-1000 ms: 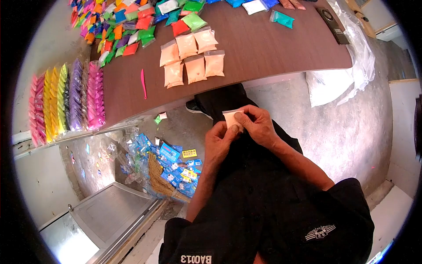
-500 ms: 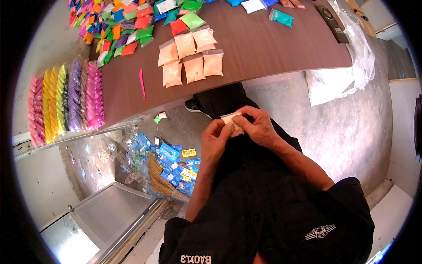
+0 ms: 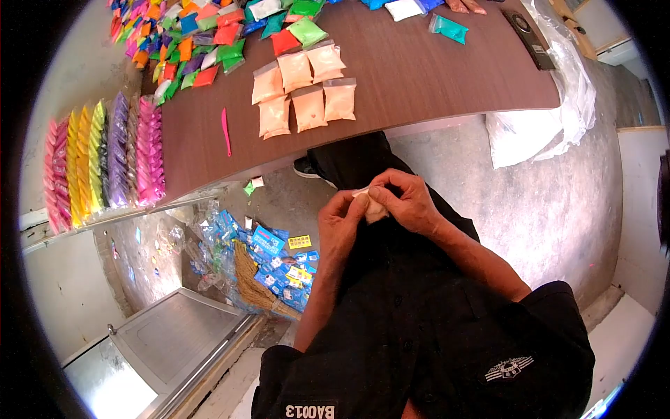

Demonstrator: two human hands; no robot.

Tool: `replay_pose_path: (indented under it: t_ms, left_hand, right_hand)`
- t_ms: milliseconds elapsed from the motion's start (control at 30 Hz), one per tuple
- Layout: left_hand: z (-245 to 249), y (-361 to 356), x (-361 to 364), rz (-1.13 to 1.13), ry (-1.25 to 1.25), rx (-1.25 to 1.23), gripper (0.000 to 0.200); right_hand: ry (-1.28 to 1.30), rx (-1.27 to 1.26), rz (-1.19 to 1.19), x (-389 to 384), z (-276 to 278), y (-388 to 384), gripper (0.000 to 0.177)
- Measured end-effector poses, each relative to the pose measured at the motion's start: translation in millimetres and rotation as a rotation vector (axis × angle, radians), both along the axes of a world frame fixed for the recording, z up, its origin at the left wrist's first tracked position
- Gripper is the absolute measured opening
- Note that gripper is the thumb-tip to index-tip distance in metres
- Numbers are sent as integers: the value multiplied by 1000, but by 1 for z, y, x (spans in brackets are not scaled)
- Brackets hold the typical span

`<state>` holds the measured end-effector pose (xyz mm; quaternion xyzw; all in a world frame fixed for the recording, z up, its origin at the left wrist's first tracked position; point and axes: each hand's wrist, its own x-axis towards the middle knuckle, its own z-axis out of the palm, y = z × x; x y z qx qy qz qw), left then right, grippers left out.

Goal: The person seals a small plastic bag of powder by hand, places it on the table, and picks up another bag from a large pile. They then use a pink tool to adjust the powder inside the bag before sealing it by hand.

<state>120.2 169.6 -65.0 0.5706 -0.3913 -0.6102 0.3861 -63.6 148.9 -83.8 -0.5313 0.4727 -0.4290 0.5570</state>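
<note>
Over my lap, my left hand (image 3: 342, 215) and my right hand (image 3: 407, 201) pinch the top edge of a small peach-coloured packet (image 3: 376, 209) between thumbs and fingers. The packet's lower part bulges below my thumbs; its upper edge is mostly covered by my fingers. Just beyond my hands, several similar peach packets (image 3: 308, 108) lie in two rows near the front edge of the brown table (image 3: 419, 77). To their left rests a thin pink plastic knife-like tool (image 3: 225, 131).
Many colourful packets (image 3: 227, 35) are heaped at the table's far left, beside rows of bagged packets (image 3: 118, 153). A teal packet (image 3: 448, 28) and a dark flat device (image 3: 528, 40) lie right. A white plastic bag (image 3: 523, 133) hangs there. On the floor are a straw broom (image 3: 255, 279) and blue wrappers (image 3: 269, 241).
The packet between my hands has tilted and folded, so less of its flat face shows and its lower part bulges. Both hands stay almost in place.
</note>
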Motion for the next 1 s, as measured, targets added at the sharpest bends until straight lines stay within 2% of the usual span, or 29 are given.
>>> replay_pose_path:
  t_ms: [300, 500, 667, 1000]
  left_hand:
    - [-1, 0, 5, -7, -14, -106, 19]
    - [7, -2, 1, -94, -82, -2, 22]
    - [4, -1, 0, -93, -51, -43, 22]
    - [8, -1, -1, -93, -111, -31, 25]
  right_hand:
    - [21, -12, 10, 3, 6, -1, 19]
    - [46, 9, 2, -1, 4, 0, 20]
    - [-57, 34, -29, 2, 1, 0, 21]
    - [5, -3, -6, 0, -3, 0, 24]
